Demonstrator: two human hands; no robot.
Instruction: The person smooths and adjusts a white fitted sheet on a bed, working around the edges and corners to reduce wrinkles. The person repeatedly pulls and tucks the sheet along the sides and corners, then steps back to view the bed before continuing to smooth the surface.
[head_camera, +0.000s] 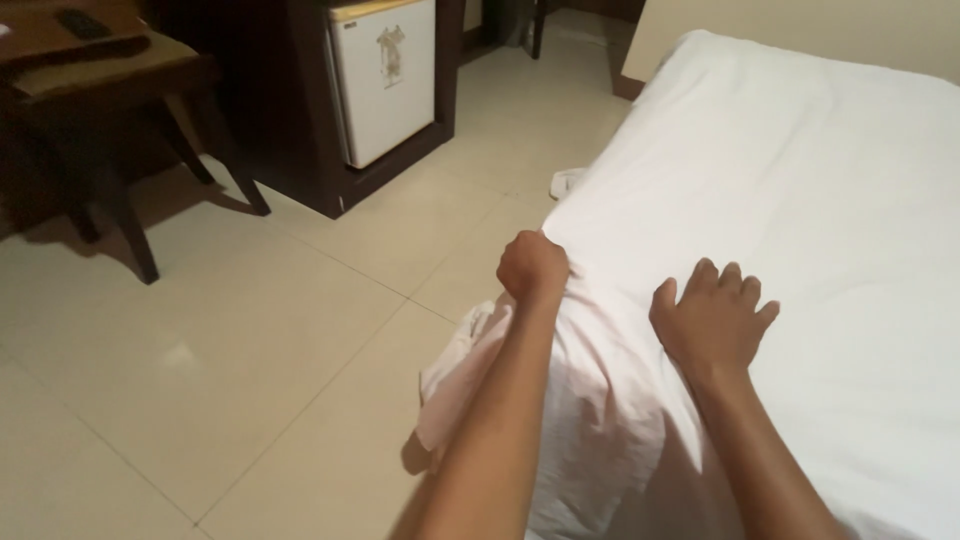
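A bed covered by a white sheet (800, 180) fills the right half of the head view. My left hand (532, 266) is closed in a fist on the sheet's left edge, where the cloth hangs down toward the floor. My right hand (712, 318) lies flat on top of the sheet with its fingers spread, a little to the right of the left hand. Loose folds of the sheet (470, 370) drape over the bed's side below my left forearm.
A cream tiled floor (250, 330) spreads to the left. A small white fridge (385, 80) sits in a dark wooden cabinet at the back. A dark wooden chair (110, 110) stands at far left. A small white cloth (566, 182) lies on the floor beside the bed.
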